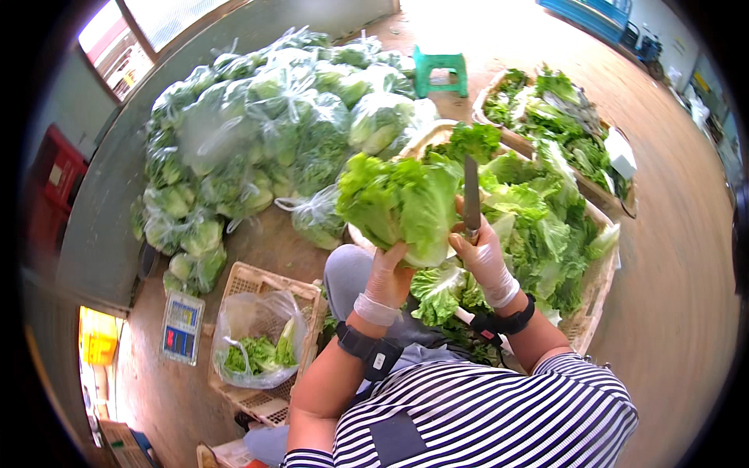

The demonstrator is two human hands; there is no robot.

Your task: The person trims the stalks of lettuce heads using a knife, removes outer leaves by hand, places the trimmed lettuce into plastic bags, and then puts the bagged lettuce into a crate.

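Observation:
A leafy head of lettuce (402, 199) is held up in front of me, its pale base toward my body. My gloved left hand (386, 281) is closed around its lower left side. In my gloved right hand (485, 261) is a knife (471, 195), its blade pointing up and away from me, beside the lettuce. That hand is also close against the lettuce base; whether its fingers touch it I cannot tell. More loose lettuce (538, 226) fills a large crate (597, 300) under and to the right of my hands.
Bagged lettuce heads (273, 117) are piled at the far left. A green stool (441, 72) stands behind. Another lettuce crate (499, 136) is at far right. Near left, a crate (250, 281) holds an open plastic bag (261, 339) with lettuce, beside a scale (183, 327).

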